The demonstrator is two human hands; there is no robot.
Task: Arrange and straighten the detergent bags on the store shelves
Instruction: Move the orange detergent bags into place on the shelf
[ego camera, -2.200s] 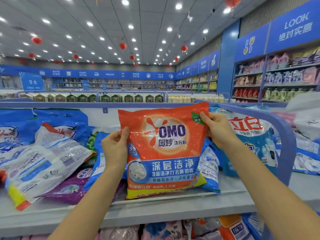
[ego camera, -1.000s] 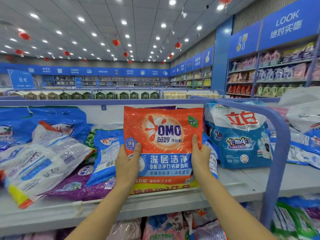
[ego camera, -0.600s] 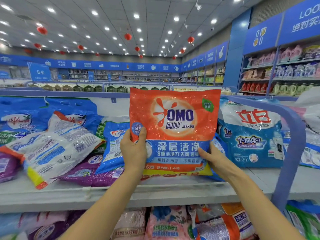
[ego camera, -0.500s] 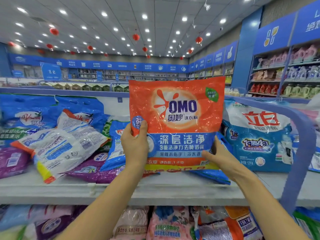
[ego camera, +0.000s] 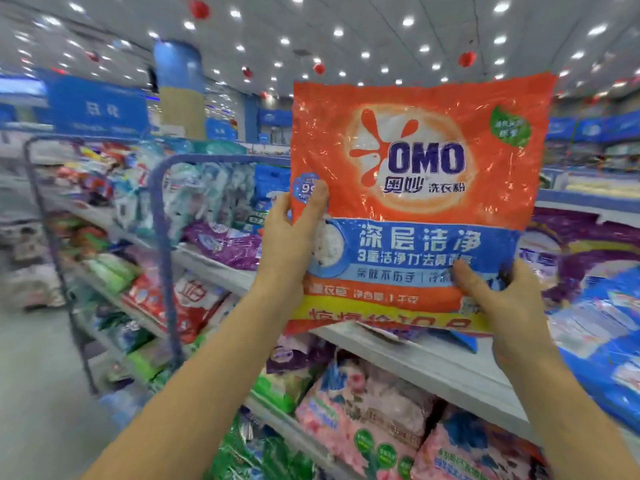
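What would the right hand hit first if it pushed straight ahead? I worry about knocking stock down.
Probably the purple bag behind the OMO bag that the right hand grips; depth is unclear.

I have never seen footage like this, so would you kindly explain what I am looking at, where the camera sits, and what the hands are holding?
There is no machine here: the picture comes from a wide-angle camera worn on a person's head, looking forward at their own bare arms in a shop aisle. The left hand grips the left edge of an orange OMO detergent bag, and the right hand grips its lower right corner, holding it upright in the air in front of the shelf. On that shelf lie other bags, among them a purple bag; pink bags fill the level below. The picture is blurred at its edges.
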